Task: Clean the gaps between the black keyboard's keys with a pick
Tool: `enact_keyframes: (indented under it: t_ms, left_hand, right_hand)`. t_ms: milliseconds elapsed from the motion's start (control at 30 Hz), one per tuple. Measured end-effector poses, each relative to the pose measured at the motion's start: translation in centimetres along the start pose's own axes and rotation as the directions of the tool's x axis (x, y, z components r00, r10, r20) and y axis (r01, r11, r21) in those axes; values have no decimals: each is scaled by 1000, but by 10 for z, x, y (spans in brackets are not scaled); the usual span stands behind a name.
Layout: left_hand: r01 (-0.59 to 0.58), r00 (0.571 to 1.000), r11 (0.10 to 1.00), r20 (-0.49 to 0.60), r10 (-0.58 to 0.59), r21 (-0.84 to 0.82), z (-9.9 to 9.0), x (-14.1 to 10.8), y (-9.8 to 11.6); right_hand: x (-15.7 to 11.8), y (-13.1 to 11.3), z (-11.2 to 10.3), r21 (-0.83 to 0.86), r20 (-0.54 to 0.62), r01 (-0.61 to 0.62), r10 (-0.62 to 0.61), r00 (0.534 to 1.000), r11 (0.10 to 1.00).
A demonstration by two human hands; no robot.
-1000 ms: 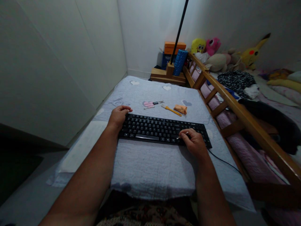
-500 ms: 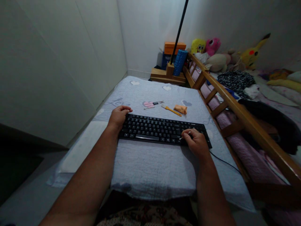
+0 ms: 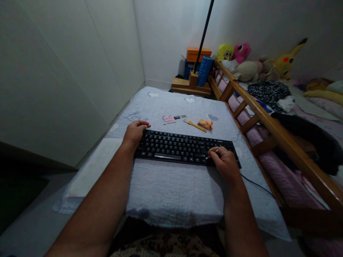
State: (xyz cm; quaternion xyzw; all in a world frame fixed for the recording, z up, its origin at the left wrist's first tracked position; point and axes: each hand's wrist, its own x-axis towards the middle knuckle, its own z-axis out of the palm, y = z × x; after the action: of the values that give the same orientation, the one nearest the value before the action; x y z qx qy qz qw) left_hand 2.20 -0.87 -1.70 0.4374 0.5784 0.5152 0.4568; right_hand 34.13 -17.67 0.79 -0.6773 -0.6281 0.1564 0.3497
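Observation:
A black keyboard [image 3: 171, 146] lies on the cloth-covered table. My left hand [image 3: 136, 132] is at its left end, fingers closed together by the upper left corner, gripping the keyboard's edge. Over the keys at the right, my right hand [image 3: 222, 157] pinches a thin white cotton swab [image 3: 211, 155], its tip near the lower keys. Behind the keyboard lie a yellow-handled brush [image 3: 197, 126], a crumpled orange cloth [image 3: 205, 124], a dark-handled tool with a metal tip [image 3: 179, 116] and another swab [image 3: 169, 122].
A light blue patterned cloth [image 3: 171, 189] covers the table. The keyboard's cable [image 3: 257, 184] runs off to the right. Beside the table is a wooden bed rail [image 3: 278, 139], with plush toys beyond. A black pole [image 3: 205, 35] on a wooden base stands at the back.
My right hand and the swab have shifted very slightly to the right over the keys. My left hand stays in place.

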Motion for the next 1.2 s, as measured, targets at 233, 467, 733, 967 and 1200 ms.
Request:
enact_keyframes:
  t_ms: [233,467,733,967,1200]
  left_hand:
    - [-11,1000,1000,-3,11,-5,0,-2,1]
    - [-3,1000,1000,-6,3,23,0,-1,1]
    - [7,1000,1000,3,-7,21,0,-1,2]
    - [4,1000,1000,1,-4,13,0,0,0]
    - [22,1000,1000,3,-22,10,0,0,0]
  right_hand:
    - [0,1,-1,9,5,-9,9,1000,1000]
    - [0,1,0,-2,0,2,-2,1000,1000]
    - [0,-1,-2,2,10,-10,10,1000,1000]
    - [-1,-2,-4,7,46,-8,7,999,1000]
    - [-1,-4,-6,47,93,-25,21,995,999]
